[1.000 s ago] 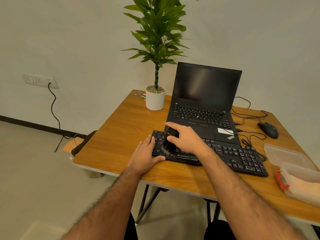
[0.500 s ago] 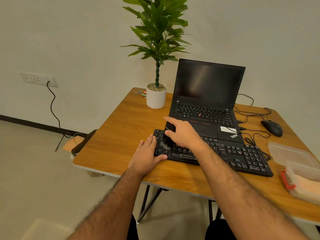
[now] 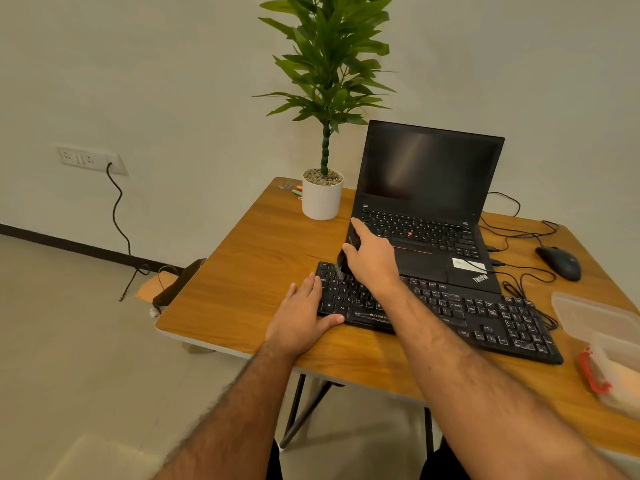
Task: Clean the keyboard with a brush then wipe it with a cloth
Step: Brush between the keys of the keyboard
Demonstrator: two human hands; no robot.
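A black wired keyboard lies across the wooden table in front of an open laptop. My right hand grips a small black brush with the forefinger stretched along its top, and the bristles touch the keys at the keyboard's far left corner. My left hand lies flat at the keyboard's left end, fingers straight, thumb along the front edge. Most of the brush is hidden by my right hand. A peach cloth lies in an open plastic box at the right edge.
A black laptop stands open just behind the keyboard. A white plant pot is at the back left, a mouse and cables at the back right. The clear box with a red clip and its lid sit at right.
My right hand has drawn the brush away from me, from the lower left keys to the keyboard's far left corner. My left hand has stayed at the keyboard's left end.
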